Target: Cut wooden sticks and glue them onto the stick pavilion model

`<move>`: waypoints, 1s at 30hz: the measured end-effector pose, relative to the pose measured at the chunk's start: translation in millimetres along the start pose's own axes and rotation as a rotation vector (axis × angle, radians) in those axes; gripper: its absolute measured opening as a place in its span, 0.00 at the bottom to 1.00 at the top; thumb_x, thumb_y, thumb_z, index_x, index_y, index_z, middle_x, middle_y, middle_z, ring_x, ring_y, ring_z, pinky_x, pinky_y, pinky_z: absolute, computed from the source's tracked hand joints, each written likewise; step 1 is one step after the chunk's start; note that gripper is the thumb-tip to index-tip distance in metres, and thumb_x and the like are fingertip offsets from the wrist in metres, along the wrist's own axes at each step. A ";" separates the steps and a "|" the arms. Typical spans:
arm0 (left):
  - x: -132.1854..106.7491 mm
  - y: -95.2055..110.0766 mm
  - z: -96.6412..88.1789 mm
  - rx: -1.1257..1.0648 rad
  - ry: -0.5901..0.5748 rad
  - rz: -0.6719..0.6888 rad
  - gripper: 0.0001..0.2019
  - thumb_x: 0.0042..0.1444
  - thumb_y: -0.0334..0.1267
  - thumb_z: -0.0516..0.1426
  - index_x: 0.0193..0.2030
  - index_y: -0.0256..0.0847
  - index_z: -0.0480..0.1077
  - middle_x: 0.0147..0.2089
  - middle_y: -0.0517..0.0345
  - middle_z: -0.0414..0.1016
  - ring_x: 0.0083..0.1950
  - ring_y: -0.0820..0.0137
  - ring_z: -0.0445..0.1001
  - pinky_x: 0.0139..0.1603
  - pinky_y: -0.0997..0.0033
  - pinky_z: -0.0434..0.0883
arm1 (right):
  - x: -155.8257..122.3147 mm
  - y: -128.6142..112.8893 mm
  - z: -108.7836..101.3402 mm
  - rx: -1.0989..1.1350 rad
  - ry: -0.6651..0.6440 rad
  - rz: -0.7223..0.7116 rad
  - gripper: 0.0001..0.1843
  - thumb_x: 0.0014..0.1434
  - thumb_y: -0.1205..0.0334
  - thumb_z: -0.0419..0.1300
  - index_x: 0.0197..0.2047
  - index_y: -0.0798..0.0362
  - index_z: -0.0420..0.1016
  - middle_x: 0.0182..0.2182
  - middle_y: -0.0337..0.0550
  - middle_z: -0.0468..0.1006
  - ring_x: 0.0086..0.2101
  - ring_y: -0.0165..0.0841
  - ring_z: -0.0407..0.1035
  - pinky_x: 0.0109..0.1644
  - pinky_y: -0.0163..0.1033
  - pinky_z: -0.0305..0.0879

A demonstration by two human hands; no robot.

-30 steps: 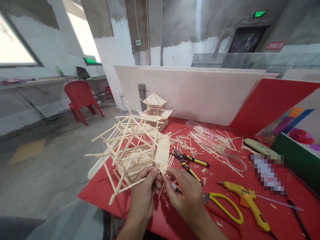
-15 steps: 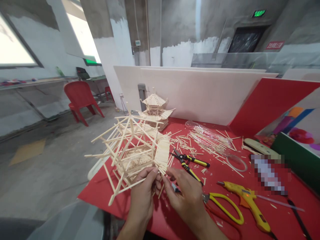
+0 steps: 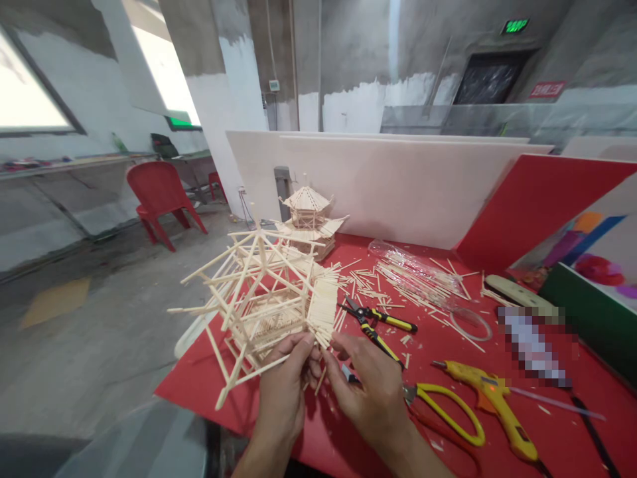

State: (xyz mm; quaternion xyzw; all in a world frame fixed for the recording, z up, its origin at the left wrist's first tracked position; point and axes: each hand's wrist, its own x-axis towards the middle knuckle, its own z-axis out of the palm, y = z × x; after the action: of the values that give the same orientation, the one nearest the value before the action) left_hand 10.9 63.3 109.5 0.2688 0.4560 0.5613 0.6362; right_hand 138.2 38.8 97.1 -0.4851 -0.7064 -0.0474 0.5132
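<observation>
Hands [image 3: 286, 378] side by side at the front of the red-topped bench [image 3: 323, 435], and it's close work! The left hand has thumb and fingers pinched on the near corner of an open-framed pagoda model of pale wooden sticks [image 3: 279, 312], which sits at the bench's left side. Over to the right hand [image 3: 375, 382]: thumb and fingertips narrowly set by the fanned stick ends at that corner; whether they grip one, impossible to tell. Just beside it, pliers with red and yellow handles [image 3: 450, 392]; further right, a yellow glue gun [image 3: 470, 377]. Beyond lie black-and-yellow cutters [image 3: 395, 320], then loose pale sticks [image 3: 418, 275], some under clear plastic. Behind the frame stands a roofed, tiered stick pagoda [image 3: 307, 216], and at its back, large white boards [image 3: 398, 186].
</observation>
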 end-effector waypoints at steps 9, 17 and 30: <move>-0.2 1.7 1.1 -0.003 -0.003 -0.011 0.14 0.42 0.43 0.69 0.27 0.36 0.73 0.19 0.62 0.73 0.17 0.78 0.66 0.16 0.81 0.61 | 0.3 -0.5 -1.1 0.003 -0.007 -0.002 0.14 0.62 0.69 0.62 0.51 0.55 0.71 0.34 0.44 0.79 0.34 0.33 0.74 0.37 0.36 0.68; -1.2 0.6 0.7 -0.001 0.002 -0.015 0.14 0.43 0.43 0.69 0.26 0.36 0.73 0.18 0.62 0.72 0.17 0.79 0.65 0.16 0.81 0.61 | 0.7 -0.6 -1.5 -0.004 -0.010 -0.001 0.14 0.62 0.69 0.62 0.51 0.55 0.71 0.34 0.44 0.80 0.33 0.33 0.74 0.37 0.36 0.68; -3.9 1.2 0.7 0.014 0.022 0.007 0.13 0.43 0.43 0.69 0.29 0.36 0.75 0.20 0.61 0.73 0.18 0.77 0.66 0.17 0.80 0.61 | 0.2 -0.9 -2.0 -0.016 -0.009 -0.002 0.14 0.63 0.67 0.61 0.52 0.54 0.71 0.35 0.45 0.80 0.34 0.34 0.75 0.38 0.37 0.69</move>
State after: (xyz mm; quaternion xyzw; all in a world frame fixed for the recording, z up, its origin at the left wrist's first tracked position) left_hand 11.1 59.9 111.9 0.2687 0.4659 0.5633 0.6273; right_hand 139.0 37.3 98.6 -0.4886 -0.7090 -0.0513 0.5059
